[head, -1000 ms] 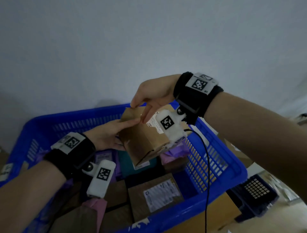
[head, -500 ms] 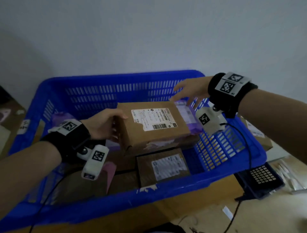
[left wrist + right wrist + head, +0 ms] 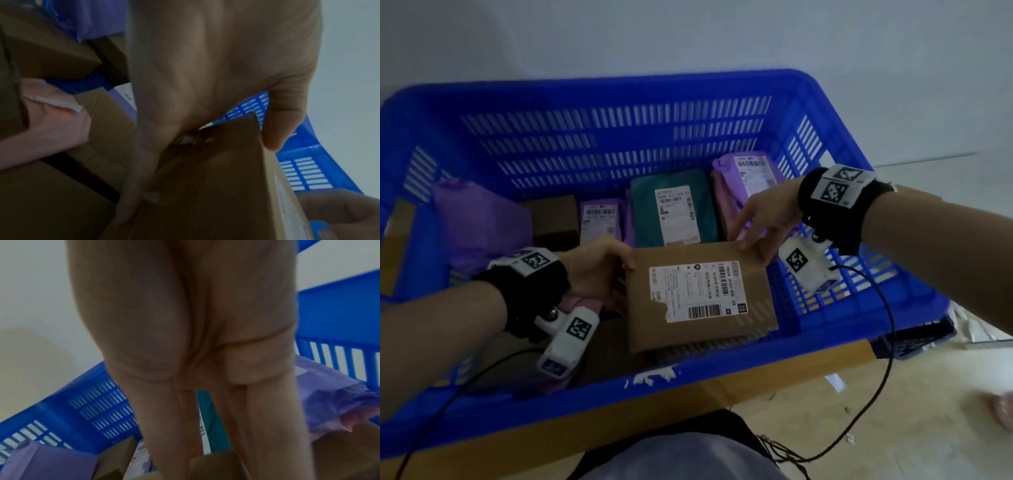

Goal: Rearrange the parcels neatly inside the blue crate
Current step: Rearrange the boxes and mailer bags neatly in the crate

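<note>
The blue crate holds several parcels. A brown cardboard box with a white label lies flat, label up, at the crate's front right, on top of other boxes. My left hand grips its left edge; in the left wrist view the thumb lies on top of the box and the fingers run down its side. My right hand rests straight fingers on the box's far right corner. Behind it stand a teal bag and purple bags.
More parcels fill the left: a big purple bag, a small brown box, a labelled purple bag and a pink bag. The crate sits on a brown surface. A dark crate stands at the right; cables hang from both wrists.
The brown box has come down from tilted in the air to flat at the crate's front right. My right hand left the purple bag and returned to the box's far corner.
</note>
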### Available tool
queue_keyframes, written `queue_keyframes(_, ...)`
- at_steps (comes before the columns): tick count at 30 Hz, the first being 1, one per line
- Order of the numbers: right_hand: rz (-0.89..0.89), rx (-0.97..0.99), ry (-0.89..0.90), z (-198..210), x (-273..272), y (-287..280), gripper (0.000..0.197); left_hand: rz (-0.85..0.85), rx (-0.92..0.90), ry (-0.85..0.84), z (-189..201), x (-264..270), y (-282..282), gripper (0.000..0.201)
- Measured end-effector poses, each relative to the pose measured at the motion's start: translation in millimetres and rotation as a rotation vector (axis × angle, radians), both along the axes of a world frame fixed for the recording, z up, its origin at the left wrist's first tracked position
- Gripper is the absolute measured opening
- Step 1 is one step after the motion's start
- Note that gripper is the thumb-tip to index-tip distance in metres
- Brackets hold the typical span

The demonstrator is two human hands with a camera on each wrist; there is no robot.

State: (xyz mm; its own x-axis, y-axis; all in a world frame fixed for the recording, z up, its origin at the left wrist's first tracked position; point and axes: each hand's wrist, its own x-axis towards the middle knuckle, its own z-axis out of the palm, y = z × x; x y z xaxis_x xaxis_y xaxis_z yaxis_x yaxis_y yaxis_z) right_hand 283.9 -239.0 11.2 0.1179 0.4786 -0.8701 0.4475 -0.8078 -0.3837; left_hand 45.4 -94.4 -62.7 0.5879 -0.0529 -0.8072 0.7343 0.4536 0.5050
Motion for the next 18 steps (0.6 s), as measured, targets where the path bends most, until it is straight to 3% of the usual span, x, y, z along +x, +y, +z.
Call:
queue_keyframes(5,0.041,-0.066,-0.015,-11.2,10.0,0.6,0.042,0.035,-0.034,0.040,-18.3,11.4,-9.2,0.089)
queue_keyframes(14,0.246,-0.141,-0.137,-29.7,22.4,1.8,0.043,0.100,-0.100,0.107,-42.0,24.9,-28.7,0.068)
queue_keyframes(18,0.374,-0.148,-0.141,-31.3,23.2,4.7,0.045,0.082,-0.121,0.086,-43.2,39.9,-36.7,0.076)
